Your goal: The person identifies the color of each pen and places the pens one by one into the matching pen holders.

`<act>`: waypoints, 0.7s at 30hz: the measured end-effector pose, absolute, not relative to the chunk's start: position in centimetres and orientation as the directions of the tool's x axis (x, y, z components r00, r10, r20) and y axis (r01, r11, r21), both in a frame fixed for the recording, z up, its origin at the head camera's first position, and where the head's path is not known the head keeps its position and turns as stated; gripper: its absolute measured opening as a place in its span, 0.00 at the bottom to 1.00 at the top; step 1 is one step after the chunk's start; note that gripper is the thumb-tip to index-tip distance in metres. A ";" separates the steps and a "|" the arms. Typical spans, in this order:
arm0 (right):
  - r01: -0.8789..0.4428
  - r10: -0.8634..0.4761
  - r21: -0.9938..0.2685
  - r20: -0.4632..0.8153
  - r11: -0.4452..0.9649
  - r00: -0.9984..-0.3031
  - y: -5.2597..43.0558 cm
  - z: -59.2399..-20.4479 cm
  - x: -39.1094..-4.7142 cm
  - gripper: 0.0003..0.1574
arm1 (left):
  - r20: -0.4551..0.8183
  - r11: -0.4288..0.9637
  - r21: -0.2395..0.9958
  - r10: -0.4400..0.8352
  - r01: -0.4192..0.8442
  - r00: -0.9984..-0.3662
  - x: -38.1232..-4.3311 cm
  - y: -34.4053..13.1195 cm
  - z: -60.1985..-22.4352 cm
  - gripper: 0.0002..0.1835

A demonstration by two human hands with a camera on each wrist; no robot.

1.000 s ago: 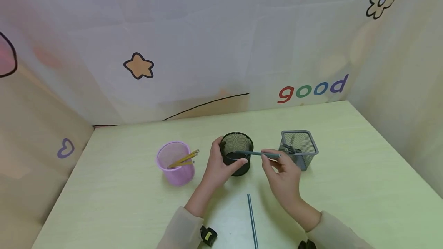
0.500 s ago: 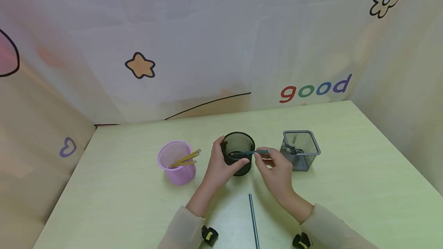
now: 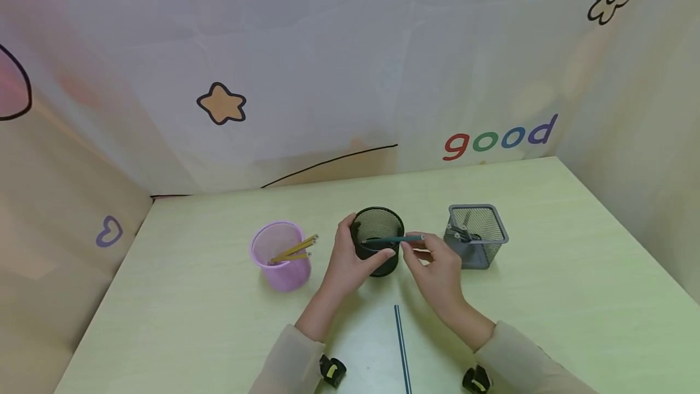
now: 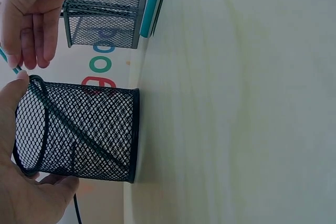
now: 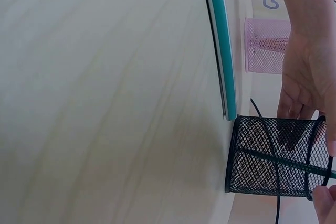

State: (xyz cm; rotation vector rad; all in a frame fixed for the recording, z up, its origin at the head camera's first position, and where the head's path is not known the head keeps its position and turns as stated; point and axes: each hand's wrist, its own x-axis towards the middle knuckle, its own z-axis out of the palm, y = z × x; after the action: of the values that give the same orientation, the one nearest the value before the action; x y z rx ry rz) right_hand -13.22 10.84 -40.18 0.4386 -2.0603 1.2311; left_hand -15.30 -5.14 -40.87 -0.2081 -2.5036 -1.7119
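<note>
In the head view my left hand [image 3: 350, 260] grips a black round mesh pencil cup [image 3: 386, 265] standing on the table, thumb in front and fingers around its left side. My right hand [image 3: 437, 269] pinches a teal pencil [image 3: 411, 238] near its upper end. This pencil slants over the cup's rim. Through the mesh in the right wrist view, the pencil [image 5: 273, 160] runs inside the cup [image 5: 257, 182] down toward the base. From the left wrist view, the right hand's fingertips [image 4: 31, 59] are right at the cup's rim.
Teal pencils [image 3: 402, 348] lie on the table [image 3: 219, 333] between the forearms. A pink cup [image 3: 287, 277] with several yellow pencils stands left. To the right is a grey square mesh holder [image 3: 478, 254] with dark items inside. A printed cloth [image 3: 328, 78] hangs behind the table.
The right hand has moved left toward the cup, bringing the teal pencil farther over and into it. In the last half second it has barely moved. The left hand keeps its grip.
</note>
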 end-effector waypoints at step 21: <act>-0.473 -0.009 -0.671 0.571 0.572 -0.821 11.9 -40.1 -11.1 0.16 | 0.168 0.384 0.907 0.048 0.174 -0.985 -15.4 -5.1 -41.0 0.51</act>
State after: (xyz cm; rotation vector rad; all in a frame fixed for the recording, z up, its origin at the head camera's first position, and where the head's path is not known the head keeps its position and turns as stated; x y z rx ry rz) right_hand -11.11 11.86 -40.06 0.3844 -2.2891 1.1909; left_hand -15.37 -5.05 -41.04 -0.2021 -2.5163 -1.6706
